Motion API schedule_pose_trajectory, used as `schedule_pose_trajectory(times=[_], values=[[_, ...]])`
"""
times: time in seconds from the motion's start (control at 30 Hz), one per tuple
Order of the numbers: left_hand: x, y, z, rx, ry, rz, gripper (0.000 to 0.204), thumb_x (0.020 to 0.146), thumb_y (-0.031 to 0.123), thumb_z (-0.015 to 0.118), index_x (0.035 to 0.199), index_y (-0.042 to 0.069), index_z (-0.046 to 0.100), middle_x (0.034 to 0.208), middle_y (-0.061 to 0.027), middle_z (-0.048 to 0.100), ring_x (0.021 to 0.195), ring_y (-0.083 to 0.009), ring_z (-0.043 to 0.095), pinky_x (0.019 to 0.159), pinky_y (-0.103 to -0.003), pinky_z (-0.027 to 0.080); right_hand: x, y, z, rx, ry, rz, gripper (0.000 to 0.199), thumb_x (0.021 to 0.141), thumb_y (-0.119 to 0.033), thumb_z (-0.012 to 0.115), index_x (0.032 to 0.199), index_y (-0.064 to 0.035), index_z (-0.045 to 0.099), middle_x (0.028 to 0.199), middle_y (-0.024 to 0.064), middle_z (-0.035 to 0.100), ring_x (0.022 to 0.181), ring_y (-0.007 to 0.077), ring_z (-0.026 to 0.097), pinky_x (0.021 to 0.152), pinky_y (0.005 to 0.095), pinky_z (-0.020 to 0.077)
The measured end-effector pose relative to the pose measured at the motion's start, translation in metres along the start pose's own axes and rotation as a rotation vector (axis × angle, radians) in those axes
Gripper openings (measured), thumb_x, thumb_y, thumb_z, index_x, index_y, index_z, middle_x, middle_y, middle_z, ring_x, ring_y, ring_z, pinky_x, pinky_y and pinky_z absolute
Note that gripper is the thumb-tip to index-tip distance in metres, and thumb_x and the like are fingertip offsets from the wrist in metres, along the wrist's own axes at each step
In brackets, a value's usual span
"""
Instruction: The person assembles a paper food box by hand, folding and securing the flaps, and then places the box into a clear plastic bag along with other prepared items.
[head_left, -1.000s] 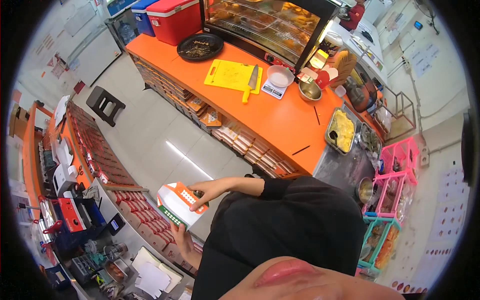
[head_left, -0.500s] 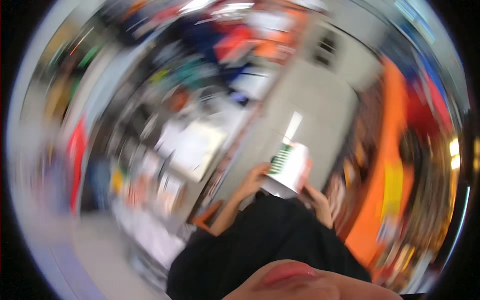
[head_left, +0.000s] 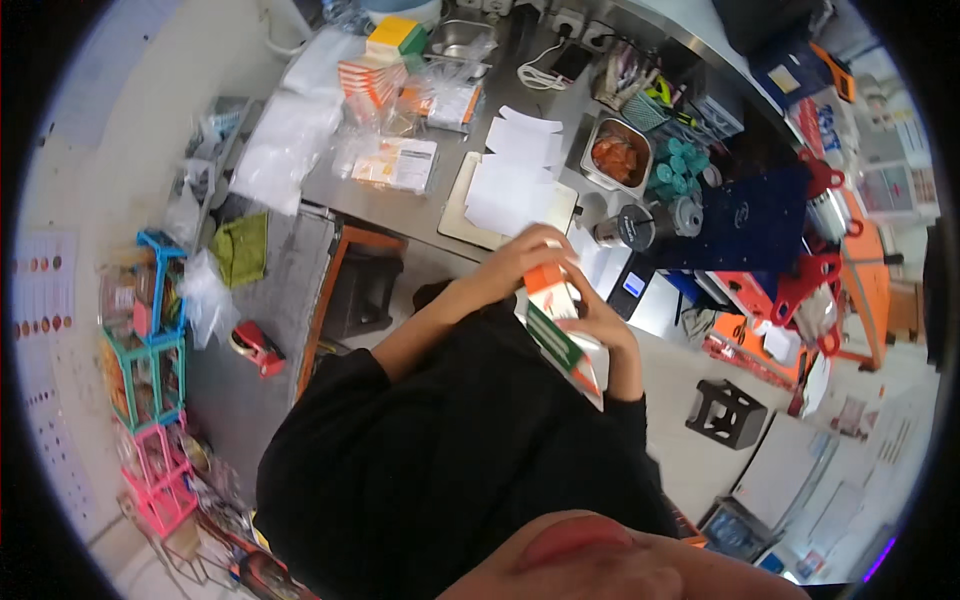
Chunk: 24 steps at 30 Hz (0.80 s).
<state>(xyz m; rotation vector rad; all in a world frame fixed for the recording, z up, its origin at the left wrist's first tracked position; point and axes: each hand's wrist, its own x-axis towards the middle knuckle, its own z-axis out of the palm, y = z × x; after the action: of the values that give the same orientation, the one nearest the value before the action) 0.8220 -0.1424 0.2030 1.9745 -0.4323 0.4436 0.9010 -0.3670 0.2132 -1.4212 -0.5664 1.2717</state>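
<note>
The left hand (head_left: 522, 258) has its fingers bent over the orange end of a folded paper box (head_left: 560, 335), closed on it, while the right hand (head_left: 602, 325) grips the box's side, thumb across its face. The box is tilted, in front of the black shirt (head_left: 450, 430) and on the near side of the white papers (head_left: 513, 180). Those papers lie on a cream board (head_left: 462, 210) on the metal table (head_left: 340, 195). Right of the papers is a metal tray (head_left: 617, 153) of reddish food; left of them, a wrapped packet (head_left: 395, 165); beyond them, a white cable (head_left: 541, 75).
</note>
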Motion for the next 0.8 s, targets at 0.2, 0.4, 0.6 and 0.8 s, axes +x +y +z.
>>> schedule_pose_trajectory(times=[0.2, 0.4, 0.6, 0.8], values=[[-0.066, -0.052, -0.046, -0.484, 0.496, -0.672, 0.042, 0.106, 0.027, 0.044, 0.143, 0.009, 0.043, 0.141, -0.0124, 0.049, 0.122, -0.0265, 0.055, 0.102, -0.040, 0.046, 0.104, -0.029, -0.046, -0.521, 0.067, -0.266, 0.114, 0.069, -0.037, 0.089, 0.156, -0.0034, 0.024, 0.159, 0.0208, 0.029, 0.145, 0.0331, 0.031, 0.118, 0.0453, 0.0275], [-0.047, -0.046, -0.120, -0.716, 0.426, -1.087, 0.062, 0.094, 0.019, 0.065, 0.148, 0.003, 0.038, 0.141, -0.0116, 0.052, 0.119, -0.0213, 0.058, 0.096, -0.034, 0.050, 0.198, -0.066, 0.022, -0.691, 0.231, -0.372, 0.110, 0.067, -0.033, 0.089, 0.155, -0.0102, 0.027, 0.133, 0.0211, 0.046, 0.120, 0.0378, 0.054, 0.095, 0.0404, 0.0508], [-0.056, -0.118, -0.278, -0.082, 0.607, -1.019, 0.059, 0.087, 0.011, 0.073, 0.141, 0.004, 0.050, 0.134, -0.0088, 0.059, 0.114, -0.0168, 0.060, 0.086, -0.029, 0.054, 0.293, -0.045, 0.023, -0.122, 0.372, -0.079, 0.085, 0.079, -0.032, 0.081, 0.149, -0.0096, 0.039, 0.127, 0.0208, 0.051, 0.108, 0.0355, 0.060, 0.081, 0.0421, 0.0559], [0.028, -0.221, -0.491, -0.182, 0.635, -1.074, 0.047, 0.091, 0.006, 0.069, 0.135, 0.005, 0.053, 0.127, -0.0095, 0.063, 0.107, -0.0166, 0.065, 0.089, -0.030, 0.054, 0.456, -0.031, -0.029, -0.795, 0.794, -0.491, 0.060, 0.076, -0.016, 0.077, 0.129, 0.0033, 0.056, 0.116, 0.0215, 0.058, 0.111, 0.0392, 0.057, 0.103, 0.0470, 0.0431]])
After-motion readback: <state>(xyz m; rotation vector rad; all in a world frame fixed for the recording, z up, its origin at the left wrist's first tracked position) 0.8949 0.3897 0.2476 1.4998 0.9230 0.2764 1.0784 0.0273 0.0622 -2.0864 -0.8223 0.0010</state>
